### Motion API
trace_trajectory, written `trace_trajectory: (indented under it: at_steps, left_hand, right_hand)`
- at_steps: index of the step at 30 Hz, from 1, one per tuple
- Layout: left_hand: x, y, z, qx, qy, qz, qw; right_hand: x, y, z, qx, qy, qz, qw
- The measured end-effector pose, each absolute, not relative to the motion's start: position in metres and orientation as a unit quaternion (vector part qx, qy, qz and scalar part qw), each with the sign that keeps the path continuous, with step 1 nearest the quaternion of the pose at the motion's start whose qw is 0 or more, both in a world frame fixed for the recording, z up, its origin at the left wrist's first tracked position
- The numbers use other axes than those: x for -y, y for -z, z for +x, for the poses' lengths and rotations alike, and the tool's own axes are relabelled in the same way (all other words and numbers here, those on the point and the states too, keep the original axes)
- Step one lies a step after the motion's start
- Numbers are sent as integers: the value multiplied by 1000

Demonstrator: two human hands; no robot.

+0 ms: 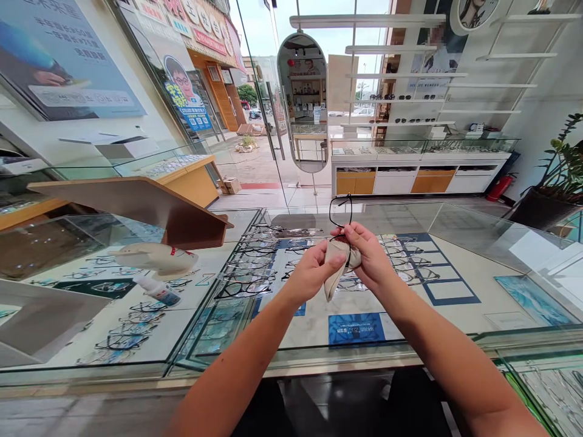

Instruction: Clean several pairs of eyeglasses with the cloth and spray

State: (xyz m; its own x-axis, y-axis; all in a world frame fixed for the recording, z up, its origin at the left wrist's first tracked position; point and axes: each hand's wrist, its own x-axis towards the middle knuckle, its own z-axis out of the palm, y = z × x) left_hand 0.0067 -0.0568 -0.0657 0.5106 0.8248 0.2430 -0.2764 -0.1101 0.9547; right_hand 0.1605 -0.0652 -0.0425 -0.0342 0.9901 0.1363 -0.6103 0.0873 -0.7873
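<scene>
Both my hands meet above a glass display counter [455, 340]. My right hand [371, 258] grips a pair of black-framed glasses [341, 209], whose frame sticks up above my fingers. My left hand [314, 270] pinches a beige cleaning cloth [334, 280] against the glasses; the cloth's end hangs down between my hands. The part of the glasses inside the cloth is hidden.
Under the counter glass lie several rows of spectacle frames [248, 267]. A small spray bottle [157, 290] and a white case [155, 256] rest on the counter to the left, by a wooden stand [136, 203]. An oval mirror [303, 100], shelves and a potted plant [558, 176] stand beyond.
</scene>
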Motion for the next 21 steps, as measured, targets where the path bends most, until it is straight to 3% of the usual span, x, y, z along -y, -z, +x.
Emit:
trace_trajectory:
  at_steps: [12, 21]
  left_hand:
    - [63, 70, 15, -296, -545, 593, 513]
    - [58, 62, 11, -268, -504, 516, 638]
  right_hand:
    - [67, 47, 151, 395, -620, -262, 625]
    - [67, 44, 157, 435, -574, -298, 627]
